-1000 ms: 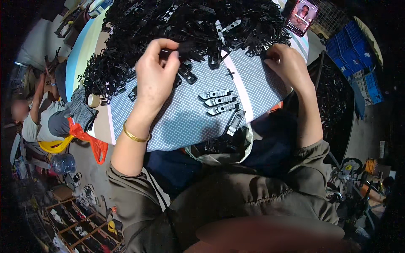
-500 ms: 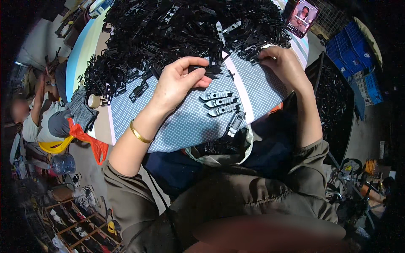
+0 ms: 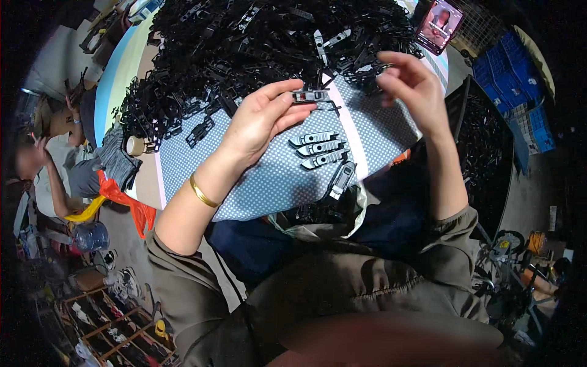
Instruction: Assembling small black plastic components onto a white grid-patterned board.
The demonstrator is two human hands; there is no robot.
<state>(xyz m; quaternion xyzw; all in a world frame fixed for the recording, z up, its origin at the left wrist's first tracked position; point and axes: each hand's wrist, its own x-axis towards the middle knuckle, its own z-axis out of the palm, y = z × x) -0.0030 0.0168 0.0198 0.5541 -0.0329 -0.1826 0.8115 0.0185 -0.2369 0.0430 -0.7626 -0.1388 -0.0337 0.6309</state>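
Dotted blue-grey cloth with a pink stripe covers the table [image 3: 257, 196]. At its far side lies a large pile of black parts [image 3: 202, 55], with two pale grey pieces [image 3: 319, 44] on top.

Left hand [image 3: 251, 125]: the grip pinches one black-and-grey part [image 3: 312, 96] between thumb and fingers. Position of this part: above the cloth, roughly horizontal, near the front edge of the pile. A gold bracelet [image 3: 203, 191] encircles the wrist.

Right hand [image 3: 422, 92]: the grip is spread, thumb and forefinger apart, at the right edge of the pile.

Nearest the person, three finished-looking parts [image 3: 320, 147] lie side by side on the cloth; a fourth part [image 3: 341, 179] lies at an angle just beside them. Below the table edge, an open bag [image 3: 363, 208] contains black parts.

Surroundings: a lit phone [image 3: 439, 25] at far right, blue crates [image 3: 510, 76] beyond, and a seated co-worker [image 3: 61, 165] at left.
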